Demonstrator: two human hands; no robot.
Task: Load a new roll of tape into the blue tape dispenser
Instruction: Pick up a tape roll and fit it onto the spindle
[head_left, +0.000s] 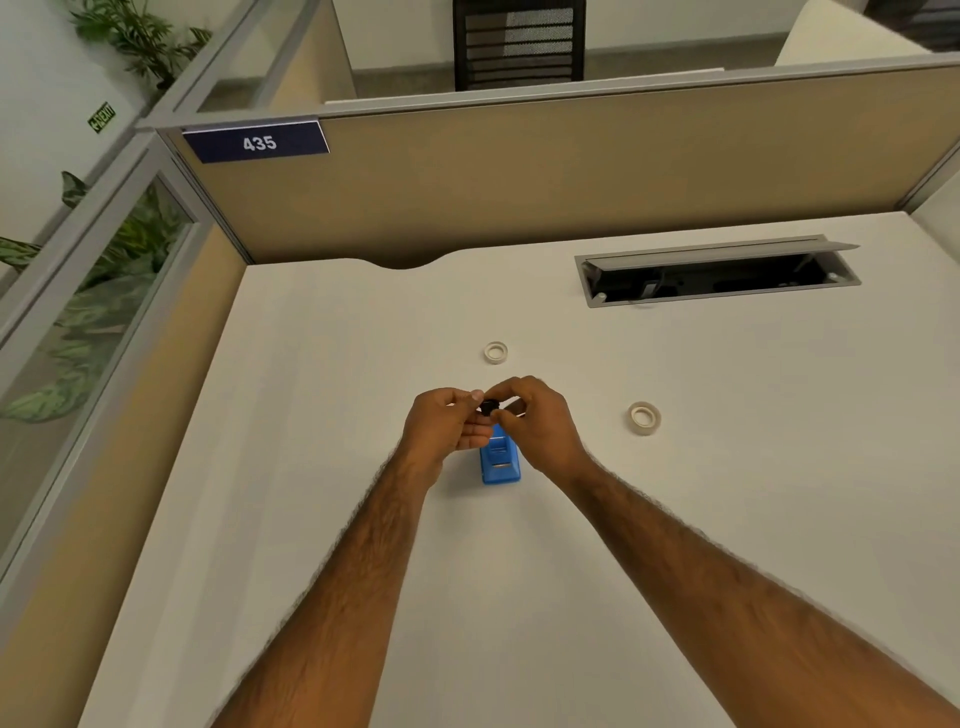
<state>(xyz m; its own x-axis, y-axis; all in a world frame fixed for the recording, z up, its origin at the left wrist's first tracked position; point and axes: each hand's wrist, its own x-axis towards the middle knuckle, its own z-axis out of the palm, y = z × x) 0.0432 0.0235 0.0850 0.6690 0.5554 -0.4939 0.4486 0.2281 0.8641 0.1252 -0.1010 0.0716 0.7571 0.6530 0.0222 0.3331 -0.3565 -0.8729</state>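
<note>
The blue tape dispenser (500, 462) lies on the white desk, partly hidden under my hands. Just above its far end, my left hand (448, 423) and my right hand (535, 421) meet, and both pinch a small black part (489, 406) between their fingertips. I cannot tell what the black part is beyond its round shape. One whitish tape roll (495, 352) lies flat on the desk beyond my hands. A second tape roll (644, 417) lies flat to the right of my right hand.
An open cable hatch (717, 278) is cut into the desk at the back right. Tan cubicle partitions (519, 176) close off the back and left side, one bearing a sign marked 435. Plants stand behind the glass on the left.
</note>
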